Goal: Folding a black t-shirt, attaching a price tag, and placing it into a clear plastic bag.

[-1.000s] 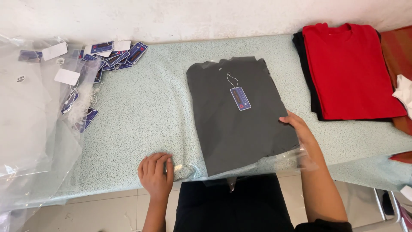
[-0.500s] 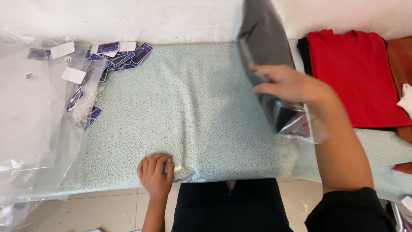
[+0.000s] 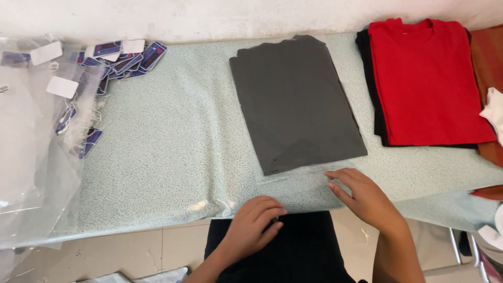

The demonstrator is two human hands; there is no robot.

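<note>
— Whereabouts of the folded grey shirt (image 3: 296, 102)?

— Flat on the speckled table (image 3: 173, 136), plain side up, no tag showing. Apparently inside a clear bag, though hard to tell for sure: thin film, barely any glare.

— And on the near side of the shirt?

— The bag's loose flap (image 3: 298, 183), lying smooth between the shirt's lower hem and the table edge. Not folded over, not closed.

— Right hand (image 3: 361, 196)?

— Just below the shirt's lower right corner. Open, palm down, fingers spread on the flap. Holding nothing, only pressing.

— Left hand (image 3: 257, 222)?

— Below the shirt's lower left corner, at the table edge. Loosely curved, fingertips on the film's rim. Gripping nothing as far as visible.

— Right of the shirt?

— A folded red shirt (image 3: 427, 78), just beside it and not touching, on top of a black shirt (image 3: 367, 68) peeking out along the left edge. Farther right, a bit of white cloth (image 3: 492, 107).

— Left of the shirt?

— Well apart, a heap of blue and white hang tags (image 3: 123, 55) with strings, and beyond that a pile of empty clear bags (image 3: 26, 157).

— Progress, judging by the layout?

— Well along for this piece: folded, seemingly bagged, laid square. Left to do: turning the flap over and closing it. For the rest, at least the red and black shirts unbagged.
</note>
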